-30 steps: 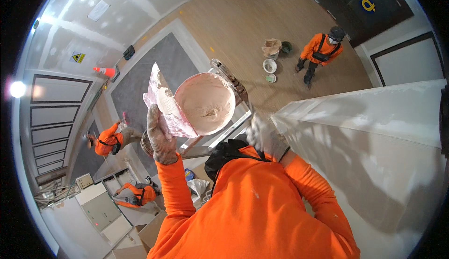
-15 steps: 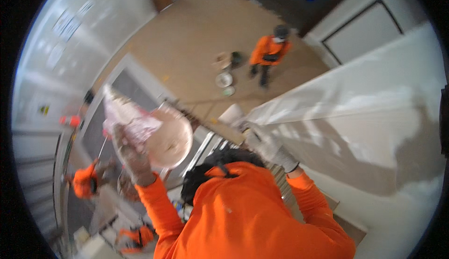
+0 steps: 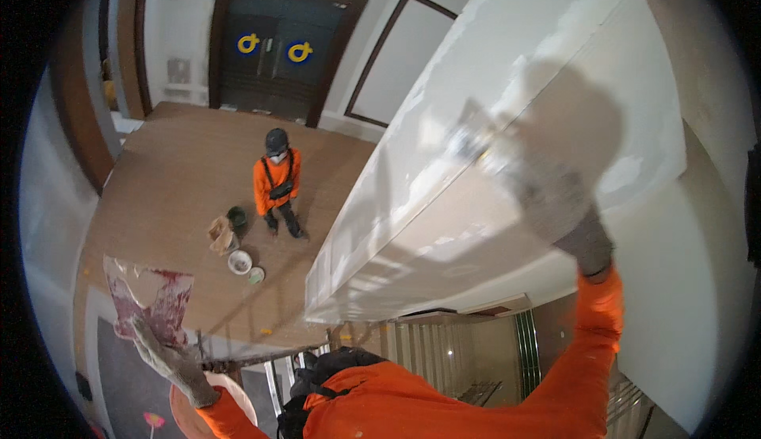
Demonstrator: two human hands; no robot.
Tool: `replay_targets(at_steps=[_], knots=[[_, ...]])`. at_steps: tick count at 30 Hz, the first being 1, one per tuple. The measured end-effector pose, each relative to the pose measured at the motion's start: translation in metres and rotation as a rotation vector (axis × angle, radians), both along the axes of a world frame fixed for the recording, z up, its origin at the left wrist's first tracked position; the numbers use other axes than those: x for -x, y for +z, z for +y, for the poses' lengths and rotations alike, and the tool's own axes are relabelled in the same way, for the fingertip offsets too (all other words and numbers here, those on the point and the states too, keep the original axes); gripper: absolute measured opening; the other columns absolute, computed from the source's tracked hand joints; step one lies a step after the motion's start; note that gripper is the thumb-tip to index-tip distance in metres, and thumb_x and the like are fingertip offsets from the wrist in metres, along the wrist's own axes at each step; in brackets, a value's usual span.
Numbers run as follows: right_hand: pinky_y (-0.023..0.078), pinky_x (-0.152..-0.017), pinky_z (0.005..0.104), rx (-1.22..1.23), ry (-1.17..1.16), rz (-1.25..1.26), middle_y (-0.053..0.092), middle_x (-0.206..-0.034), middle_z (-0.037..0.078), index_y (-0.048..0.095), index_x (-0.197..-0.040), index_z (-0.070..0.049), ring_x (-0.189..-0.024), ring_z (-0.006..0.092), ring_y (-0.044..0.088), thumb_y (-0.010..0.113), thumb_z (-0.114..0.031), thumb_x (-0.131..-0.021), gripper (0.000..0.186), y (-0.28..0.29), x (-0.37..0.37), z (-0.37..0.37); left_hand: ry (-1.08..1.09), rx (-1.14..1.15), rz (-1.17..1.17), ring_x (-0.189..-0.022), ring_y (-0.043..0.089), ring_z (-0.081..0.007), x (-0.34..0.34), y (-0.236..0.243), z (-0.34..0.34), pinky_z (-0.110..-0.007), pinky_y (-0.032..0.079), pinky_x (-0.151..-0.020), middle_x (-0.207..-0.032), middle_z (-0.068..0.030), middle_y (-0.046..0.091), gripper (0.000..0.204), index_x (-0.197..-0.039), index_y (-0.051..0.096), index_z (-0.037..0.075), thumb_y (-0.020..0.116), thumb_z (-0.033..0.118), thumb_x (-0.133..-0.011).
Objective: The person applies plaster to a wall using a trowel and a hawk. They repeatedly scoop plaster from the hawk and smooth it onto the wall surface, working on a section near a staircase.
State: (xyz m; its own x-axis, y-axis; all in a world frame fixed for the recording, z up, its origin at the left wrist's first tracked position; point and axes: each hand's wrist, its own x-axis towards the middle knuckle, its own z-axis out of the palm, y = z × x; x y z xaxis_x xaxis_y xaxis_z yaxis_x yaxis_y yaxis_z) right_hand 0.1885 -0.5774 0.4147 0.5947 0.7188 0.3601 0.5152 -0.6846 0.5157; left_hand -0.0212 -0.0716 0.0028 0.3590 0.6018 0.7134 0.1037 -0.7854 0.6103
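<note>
My left hand (image 3: pixel 170 368), in a pale dirty glove, holds up a flat reddish plate (image 3: pixel 165 306) smeared with whitish putty. My gloved right hand (image 3: pixel 547 201) is raised to the putty-streaked panel (image 3: pixel 444 237) on the right, blurred by motion. A putty knife (image 3: pixel 469 139), also blurred, sticks out of its grip with the blade close to or on the panel's seam. Beneath my left forearm shows part of a round pinkish bucket (image 3: pixel 184 411).
Below stands a person (image 3: pixel 277 173) in orange with a dark cap, near a white bucket (image 3: pixel 239 262) and a dark green bucket (image 3: pixel 236 217). Ladder rails (image 3: pixel 273 383) show just beside me. Dark double doors (image 3: pixel 273 54) are at the back.
My view has turned toward the right. My right hand has risen with the putty knife to the panel. The plate is now apart from the bucket, which sits lower in view.
</note>
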Motion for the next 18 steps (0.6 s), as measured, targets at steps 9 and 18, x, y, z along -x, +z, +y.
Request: replay_targets(at_steps=[9, 18], knots=[[0.059, -0.091, 0.0406, 0.068, -0.392, -0.622, 0.074, -0.12, 0.011, 0.061, -0.148, -0.022, -0.091, 0.023, 0.074, 0.046, -0.039, -0.111, 0.043, 0.223, -0.002, -0.004, -0.052, 0.193, 0.03, -0.139, 0.051, -0.041, 0.005, -0.037, 0.01, -0.048, 0.05, -0.112, -0.151, -0.024, 0.047, 0.079, -0.16, 0.042, 0.006, 0.067, -0.003, -0.085], [0.053, -0.108, 0.0457, 0.059, -0.805, -0.587, 0.068, -0.14, 0.008, 0.056, -0.152, -0.028, -0.121, 0.0285, 0.068, 0.043, -0.045, -0.111, 0.046, 0.206, -0.038, 0.018, -0.104, 0.121, 0.048, -0.132, 0.056, -0.0426, 0.007, -0.019, 0.002, -0.05, 0.054, -0.106, -0.147, -0.0267, 0.049, 0.062, -0.16, 0.043, 0.006, 0.053, 0.006, -0.098]])
